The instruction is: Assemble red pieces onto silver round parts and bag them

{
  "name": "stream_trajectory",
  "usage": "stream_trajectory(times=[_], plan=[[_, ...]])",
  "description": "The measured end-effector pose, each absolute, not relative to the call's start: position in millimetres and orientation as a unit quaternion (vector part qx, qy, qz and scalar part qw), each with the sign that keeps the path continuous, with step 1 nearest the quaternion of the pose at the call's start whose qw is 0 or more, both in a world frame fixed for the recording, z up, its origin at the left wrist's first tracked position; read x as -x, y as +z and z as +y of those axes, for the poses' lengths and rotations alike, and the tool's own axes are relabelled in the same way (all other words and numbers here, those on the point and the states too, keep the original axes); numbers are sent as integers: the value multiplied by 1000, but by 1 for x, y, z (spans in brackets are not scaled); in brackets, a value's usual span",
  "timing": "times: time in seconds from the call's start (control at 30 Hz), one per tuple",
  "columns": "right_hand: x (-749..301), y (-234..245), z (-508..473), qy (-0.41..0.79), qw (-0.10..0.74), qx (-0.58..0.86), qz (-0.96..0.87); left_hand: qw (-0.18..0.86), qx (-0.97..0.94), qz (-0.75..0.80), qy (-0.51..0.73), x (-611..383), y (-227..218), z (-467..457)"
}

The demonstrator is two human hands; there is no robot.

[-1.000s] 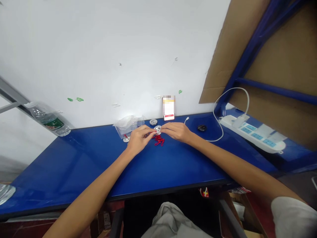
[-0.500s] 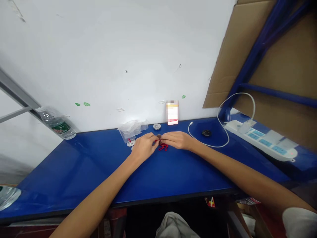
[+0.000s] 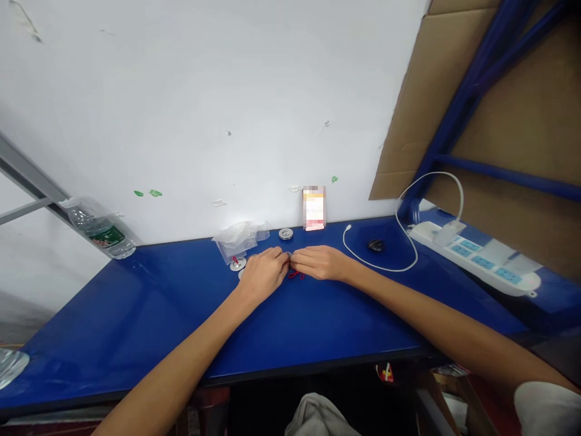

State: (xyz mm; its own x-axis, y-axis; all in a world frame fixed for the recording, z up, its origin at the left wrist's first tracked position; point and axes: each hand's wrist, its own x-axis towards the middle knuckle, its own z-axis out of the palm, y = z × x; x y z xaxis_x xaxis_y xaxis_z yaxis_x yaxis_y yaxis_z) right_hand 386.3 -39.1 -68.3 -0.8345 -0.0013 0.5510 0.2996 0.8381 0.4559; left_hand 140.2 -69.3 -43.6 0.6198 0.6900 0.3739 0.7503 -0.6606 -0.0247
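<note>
My left hand (image 3: 265, 270) and my right hand (image 3: 321, 262) meet over the blue table, fingers pinched together. Between their fingertips is a small round disc (image 3: 289, 254), mostly covered by the fingers. A red cord (image 3: 296, 275) hangs or lies just below the fingertips, close to my right hand. Left of my left hand lies a silver disc (image 3: 238, 264) with a bit of red cord on it, and the edge of another pale disc (image 3: 241, 274) shows from behind the hand. Beyond the hands sits a round metal piece (image 3: 285, 234).
Clear plastic bags (image 3: 239, 239) lie by the wall. A lit phone (image 3: 314, 208) leans there. To the right are a white cable (image 3: 385, 268), a small black object (image 3: 376, 245) and a power strip (image 3: 476, 257). A water bottle (image 3: 106, 235) leans at the left.
My fingers have closed further over the disc, so less of it and of the red cord shows. The whole view has shifted slightly.
</note>
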Motion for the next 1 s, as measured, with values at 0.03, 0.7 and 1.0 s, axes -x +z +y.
stream_trajectory(times=[0.03,0.7,1.0], plan=[[-387,-69,-39,-271,280,83,-917,68,897,-397,-181,-139,-44,-68],[-393,-67,-42,-256,333,118,-900,-59,899,-298,-316,-131,-39,-58],[-393,-56,-50,-255,319,98,-908,-156,845,-380,-343,-138,-37,-63]])
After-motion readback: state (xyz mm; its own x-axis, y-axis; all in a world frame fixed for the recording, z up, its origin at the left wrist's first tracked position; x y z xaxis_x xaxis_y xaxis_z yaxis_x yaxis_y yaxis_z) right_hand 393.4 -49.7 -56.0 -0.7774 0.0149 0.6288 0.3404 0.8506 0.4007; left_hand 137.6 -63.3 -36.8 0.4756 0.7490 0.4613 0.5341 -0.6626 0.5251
